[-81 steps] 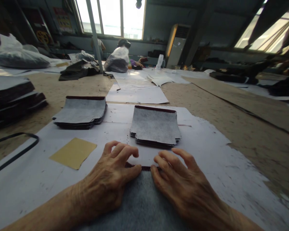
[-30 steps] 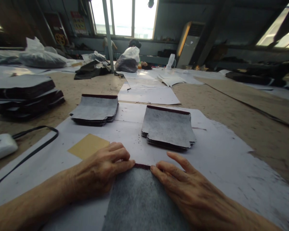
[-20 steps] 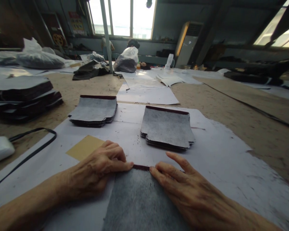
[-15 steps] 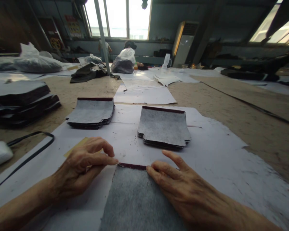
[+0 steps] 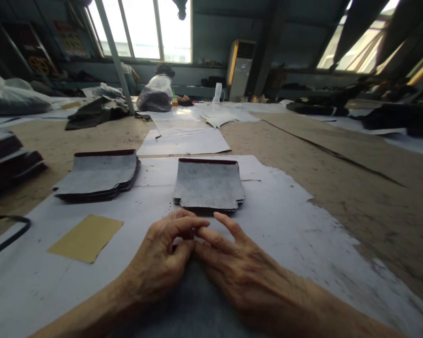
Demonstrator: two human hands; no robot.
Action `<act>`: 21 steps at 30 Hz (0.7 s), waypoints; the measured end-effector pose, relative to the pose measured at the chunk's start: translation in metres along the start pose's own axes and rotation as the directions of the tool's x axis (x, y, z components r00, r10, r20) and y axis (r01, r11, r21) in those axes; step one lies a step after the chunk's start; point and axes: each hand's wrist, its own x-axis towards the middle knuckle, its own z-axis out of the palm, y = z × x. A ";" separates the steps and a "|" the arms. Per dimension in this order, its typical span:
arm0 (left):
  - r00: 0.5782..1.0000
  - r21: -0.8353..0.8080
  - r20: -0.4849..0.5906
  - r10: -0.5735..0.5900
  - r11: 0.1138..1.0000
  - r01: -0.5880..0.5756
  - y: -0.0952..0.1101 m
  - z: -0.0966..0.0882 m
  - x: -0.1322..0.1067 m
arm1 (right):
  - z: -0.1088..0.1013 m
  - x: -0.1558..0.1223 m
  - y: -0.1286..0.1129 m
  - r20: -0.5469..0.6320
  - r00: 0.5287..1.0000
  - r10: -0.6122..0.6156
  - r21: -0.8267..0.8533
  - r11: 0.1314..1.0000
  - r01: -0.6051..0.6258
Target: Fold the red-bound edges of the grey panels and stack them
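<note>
A grey-backed fabric piece [image 5: 186,305] lies in front of me, its far edge mostly covered by my fingers. My left hand [image 5: 164,251] is closed at that edge, thumb and fingers pinched together. Against it, my right hand [image 5: 238,270] has its fingertips pressed on the same edge, with the index finger raised. The fingertips of both hands meet. Just beyond them is a stack of similar grey pieces [image 5: 207,183] with a dark red folded far edge. Another such stack [image 5: 102,171] sits farther left.
A tan card [image 5: 88,239] lies on the white paper [image 5: 285,225] to the left. Dark pieces [image 5: 10,162] are piled at the left edge, near a black cord [image 5: 9,239]. Farther back are stuffed plastic bags [image 5: 157,94], loose paper sheets [image 5: 186,141] and a person.
My left hand has moved right along the folded edge until it meets my right hand. The view has shifted right, and the tan card now shows fully.
</note>
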 end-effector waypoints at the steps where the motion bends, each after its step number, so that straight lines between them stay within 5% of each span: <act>1: 0.999 -0.058 0.016 -0.051 0.997 0.052 -0.002 -0.003 -0.001 | -0.001 -0.001 -0.001 -0.023 1.000 0.000 -0.007 1.000 0.000; 4: 0.988 -0.174 0.082 -0.130 0.974 0.142 -0.006 -0.010 -0.002 | 0.001 -0.002 -0.003 -0.136 0.990 0.023 -0.016 1.000 -0.026; 8: 0.988 -0.103 0.113 -0.101 0.988 0.112 -0.006 -0.008 -0.001 | 0.011 -0.007 -0.003 -0.303 0.939 0.160 0.028 0.987 -0.159; 15: 0.995 0.058 0.080 -0.068 0.996 0.063 -0.009 0.002 -0.003 | 0.007 -0.028 0.012 -0.431 0.734 0.525 0.229 0.850 -0.474; 21: 0.986 0.164 0.168 0.021 0.985 -0.049 -0.009 0.004 -0.006 | 0.000 -0.043 -0.006 -0.455 0.833 0.314 0.110 0.948 -0.297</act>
